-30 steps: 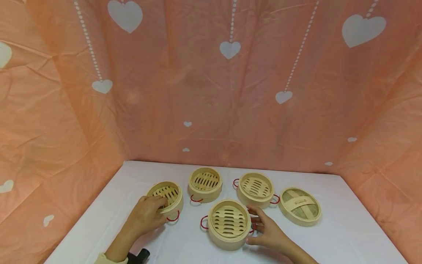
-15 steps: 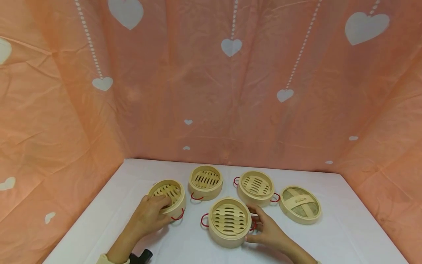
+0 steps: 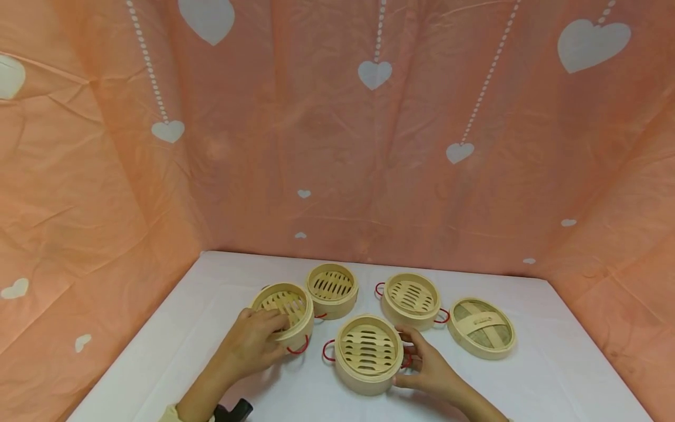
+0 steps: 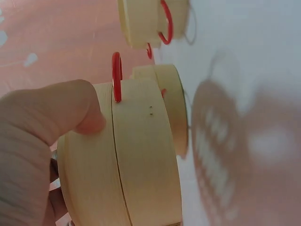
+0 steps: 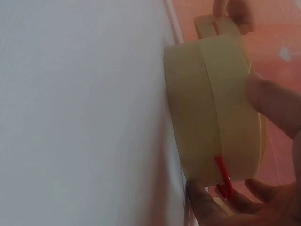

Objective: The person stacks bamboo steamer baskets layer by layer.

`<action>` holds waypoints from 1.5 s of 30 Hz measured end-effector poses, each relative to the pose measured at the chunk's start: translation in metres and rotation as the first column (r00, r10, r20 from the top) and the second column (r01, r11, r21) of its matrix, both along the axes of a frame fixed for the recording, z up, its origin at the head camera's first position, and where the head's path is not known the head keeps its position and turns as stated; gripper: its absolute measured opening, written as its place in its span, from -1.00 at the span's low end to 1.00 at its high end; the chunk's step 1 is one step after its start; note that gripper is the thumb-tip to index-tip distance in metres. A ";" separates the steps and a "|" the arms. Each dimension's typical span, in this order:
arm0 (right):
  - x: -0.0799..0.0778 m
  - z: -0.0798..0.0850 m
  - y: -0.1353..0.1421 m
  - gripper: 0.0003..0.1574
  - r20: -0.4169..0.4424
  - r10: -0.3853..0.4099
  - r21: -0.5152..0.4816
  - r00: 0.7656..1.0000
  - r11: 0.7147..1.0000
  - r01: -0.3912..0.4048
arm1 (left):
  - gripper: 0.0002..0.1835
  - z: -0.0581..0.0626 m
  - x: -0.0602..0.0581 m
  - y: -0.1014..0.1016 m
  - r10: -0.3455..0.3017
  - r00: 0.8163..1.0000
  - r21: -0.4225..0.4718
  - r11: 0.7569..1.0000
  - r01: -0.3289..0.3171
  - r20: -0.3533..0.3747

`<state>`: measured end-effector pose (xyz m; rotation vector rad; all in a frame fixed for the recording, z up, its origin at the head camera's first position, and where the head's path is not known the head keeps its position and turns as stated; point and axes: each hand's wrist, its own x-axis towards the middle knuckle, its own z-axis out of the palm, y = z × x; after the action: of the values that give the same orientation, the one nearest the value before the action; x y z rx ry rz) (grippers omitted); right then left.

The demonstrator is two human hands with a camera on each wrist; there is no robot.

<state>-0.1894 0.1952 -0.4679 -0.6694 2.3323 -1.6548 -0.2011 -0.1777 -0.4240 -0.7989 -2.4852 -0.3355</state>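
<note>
My left hand (image 3: pixel 255 341) pinches the near rim of a round bamboo steamer basket (image 3: pixel 287 303) with a slatted base and red handles. In the left wrist view, the thumb presses the outer wall of this basket (image 4: pixel 146 155), whose shadow falls apart from it on the cloth, so it is off the table. My right hand (image 3: pixel 429 366) holds the right side of a second steamer basket (image 3: pixel 364 384), its thumb and fingers around the wall by the red handle (image 5: pixel 225 176). That basket stands on the table in the right wrist view.
Behind are two more steamer baskets, one at back left (image 3: pixel 331 310) and one at back right (image 3: pixel 408 319). A woven bamboo lid (image 3: pixel 481 328) lies at the right. A white cloth (image 3: pixel 548 363) covers the table, with an orange heart-printed curtain (image 3: pixel 337 146) around it.
My left hand has carried its basket rightward and up, toward the back left basket and partly in front of it. The right hand keeps hold of its basket in nearly the same place.
</note>
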 end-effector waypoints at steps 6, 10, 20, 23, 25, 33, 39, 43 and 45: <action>0.000 0.000 0.000 0.14 0.007 0.008 -0.013 1.000 1.000 -0.008 | -0.66 0.008 0.003 0.008 -0.022 0.999 -0.014 1.000 0.022 -0.034; 0.000 0.001 0.000 0.14 0.012 0.011 -0.012 1.000 1.000 -0.011 | -0.65 0.011 0.003 0.013 -0.045 0.998 -0.017 0.999 0.044 -0.054; -0.001 0.001 0.000 0.13 0.017 0.017 -0.031 1.000 0.999 -0.016 | -0.67 0.018 0.005 0.029 -0.123 0.990 -0.002 0.992 0.123 -0.075; -0.001 0.001 0.000 0.13 0.018 0.015 -0.026 1.000 1.000 -0.015 | -0.68 0.020 0.006 0.035 -0.151 0.986 0.004 0.988 0.152 -0.076; -0.001 0.001 0.000 0.13 0.020 0.013 -0.022 1.000 1.000 -0.012 | -0.68 0.021 0.007 0.038 -0.166 0.983 0.006 0.986 0.167 -0.075; -0.001 0.001 0.000 0.12 0.008 0.002 -0.009 1.000 1.000 -0.002 | -0.69 0.026 0.008 0.049 -0.218 0.974 0.001 0.976 0.219 -0.067; -0.001 0.001 0.000 0.11 0.008 0.003 -0.013 1.000 1.000 -0.003 | -0.68 0.028 0.008 0.057 -0.252 0.964 -0.023 0.968 0.251 -0.081; 0.000 0.002 0.000 0.11 0.006 0.002 0.001 1.000 1.000 -0.002 | -0.66 0.027 0.008 0.061 -0.268 0.959 -0.035 0.963 0.266 -0.094; 0.000 0.002 0.000 0.10 0.004 0.001 0.008 1.000 1.000 -0.001 | -0.66 0.026 0.008 0.063 -0.275 0.956 -0.037 0.961 0.273 -0.101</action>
<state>-0.1893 0.1955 -0.4663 -0.6650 2.3348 -1.6436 -0.1930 -0.1150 -0.3975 -1.1449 -2.2848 -0.3521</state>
